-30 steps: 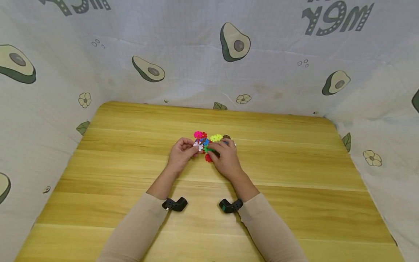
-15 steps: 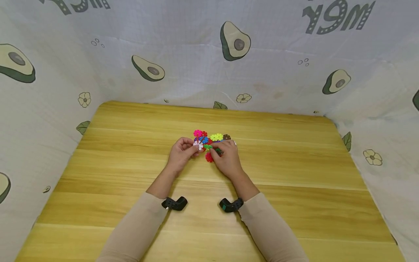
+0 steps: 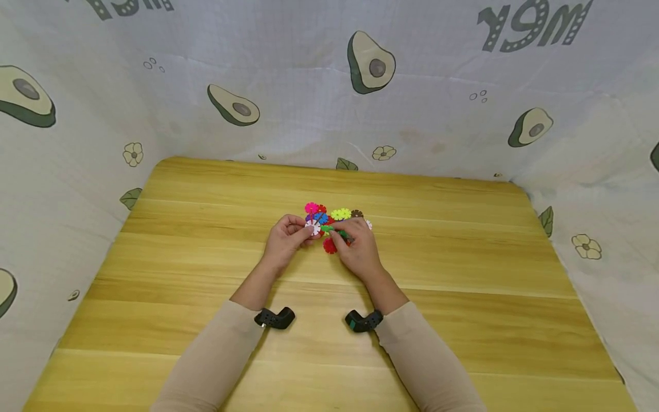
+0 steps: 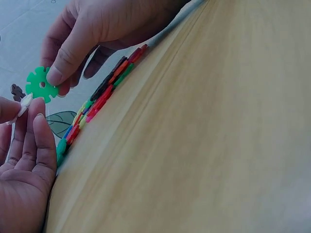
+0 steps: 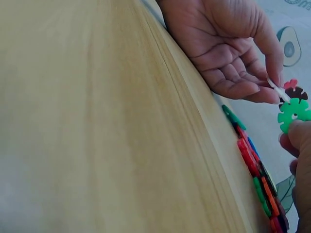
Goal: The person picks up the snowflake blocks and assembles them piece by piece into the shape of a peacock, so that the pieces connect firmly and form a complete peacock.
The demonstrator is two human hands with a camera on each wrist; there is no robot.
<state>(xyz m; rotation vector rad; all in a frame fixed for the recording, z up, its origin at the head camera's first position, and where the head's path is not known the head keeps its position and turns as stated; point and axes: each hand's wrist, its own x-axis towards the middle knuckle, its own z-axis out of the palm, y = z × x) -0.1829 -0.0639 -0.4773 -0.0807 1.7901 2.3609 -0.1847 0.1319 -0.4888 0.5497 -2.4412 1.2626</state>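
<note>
Centrally in the head view, the hands are close together over the table [image 3: 329, 355]. The left hand [image 3: 288, 237] pinches a white disc [image 3: 312, 228] between thumb and fingers. The right hand [image 3: 355, 246] pinches a green disc [image 3: 327, 228], positioned between the hands and just beside the white disc. Beyond the left fingertips are a pink disc [image 3: 311, 208] and a blue disc [image 3: 320, 218]. Beyond the right fingers are yellow discs [image 3: 341, 214] and a brown disc [image 3: 357, 213]. A red disc [image 3: 330, 246] shows just beside the right thumb.

In the left wrist view, the right thumb bears on the face of the green disc. Its notched rim meets the white disc in the picture; engagement cannot be determined. A row of coloured discs [image 4: 100, 99] lies below the right hand.

In the right wrist view, the white disc is nearly edge-on at the left fingertips. A dark disc [image 5: 297, 93] appears behind the green disc, beyond the left fingertips.
</note>
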